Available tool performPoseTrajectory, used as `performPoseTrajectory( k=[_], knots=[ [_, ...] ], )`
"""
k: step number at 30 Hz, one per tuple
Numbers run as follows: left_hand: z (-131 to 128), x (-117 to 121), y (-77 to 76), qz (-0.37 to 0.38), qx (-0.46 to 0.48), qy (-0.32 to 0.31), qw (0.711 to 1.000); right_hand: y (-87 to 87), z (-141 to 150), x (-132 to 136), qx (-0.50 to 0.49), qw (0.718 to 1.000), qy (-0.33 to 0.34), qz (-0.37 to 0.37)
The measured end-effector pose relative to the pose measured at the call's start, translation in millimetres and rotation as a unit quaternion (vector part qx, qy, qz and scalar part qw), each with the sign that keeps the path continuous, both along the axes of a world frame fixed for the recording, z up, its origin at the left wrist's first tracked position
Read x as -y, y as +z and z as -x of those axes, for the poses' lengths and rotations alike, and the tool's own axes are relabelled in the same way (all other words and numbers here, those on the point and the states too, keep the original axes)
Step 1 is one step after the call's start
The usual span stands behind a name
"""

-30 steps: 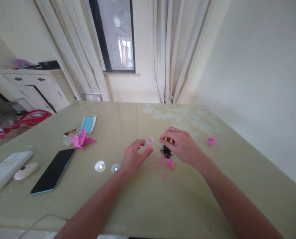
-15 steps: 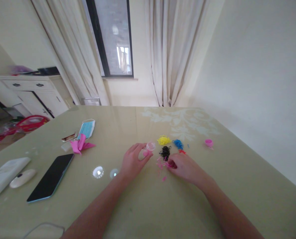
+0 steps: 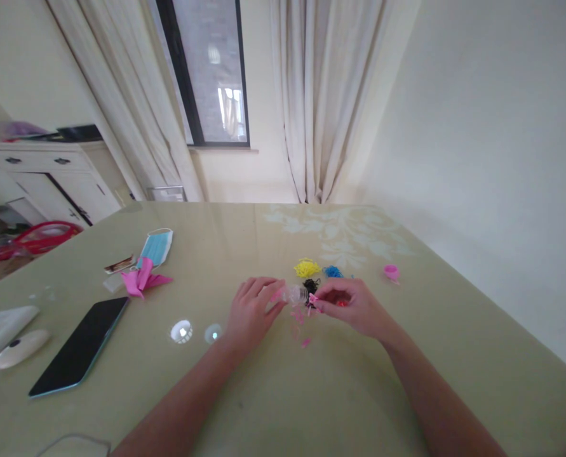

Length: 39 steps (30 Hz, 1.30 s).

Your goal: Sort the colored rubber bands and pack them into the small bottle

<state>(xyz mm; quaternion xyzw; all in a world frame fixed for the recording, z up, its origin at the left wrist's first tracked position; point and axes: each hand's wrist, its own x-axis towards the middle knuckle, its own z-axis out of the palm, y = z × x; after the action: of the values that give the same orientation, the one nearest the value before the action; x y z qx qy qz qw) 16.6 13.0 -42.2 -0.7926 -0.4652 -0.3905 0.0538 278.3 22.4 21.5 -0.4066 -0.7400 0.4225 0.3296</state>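
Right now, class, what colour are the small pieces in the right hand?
The small pieces are pink, best seen in the head view.

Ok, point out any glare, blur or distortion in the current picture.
In the head view, a bright patch glares in the window pane; in the same view, pink pieces in the right hand look soft-edged, and the cabinet seems stretched toward the left edge.
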Motion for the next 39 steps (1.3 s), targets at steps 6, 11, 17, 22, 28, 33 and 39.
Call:
performPoseTrajectory(
  k=[6,11,17,22,28,33,39],
  knots=[
    [-7.7,5.3,-0.5,-0.021,-0.010,-0.004,1.000,-10.3,8.6,0.4,-0.032,0.998,-0.002,-0.049],
    [-8.4,4.4,-3.7,-0.036,-0.003,0.009,0.999,-11.4,8.8,0.6,0.032,0.988,-0.025,-0.149],
    [-7.1,5.4,0.0,-0.051,-0.029,-0.009,0.998,-16.3,10.7,-1.4,0.113,0.971,-0.048,-0.205],
    [-4.2,5.7,-0.5,-0.041,-0.023,0.005,0.999,-15.0,16.7,1.8,0.093,0.976,-0.052,-0.190],
    [-1.8,4.6,-4.6,-0.017,-0.006,-0.006,1.000,-20.8,25.1,4.4,0.018,0.974,-0.112,-0.197],
    [0.2,3.3,-6.7,0.008,0.015,-0.003,1.000,-24.0,32.5,6.9,-0.048,0.966,-0.157,-0.200],
    [0.1,2.5,-3.8,0.058,0.065,0.002,0.996,-17.5,23.5,3.8,-0.091,0.977,-0.140,-0.132]
  ],
)
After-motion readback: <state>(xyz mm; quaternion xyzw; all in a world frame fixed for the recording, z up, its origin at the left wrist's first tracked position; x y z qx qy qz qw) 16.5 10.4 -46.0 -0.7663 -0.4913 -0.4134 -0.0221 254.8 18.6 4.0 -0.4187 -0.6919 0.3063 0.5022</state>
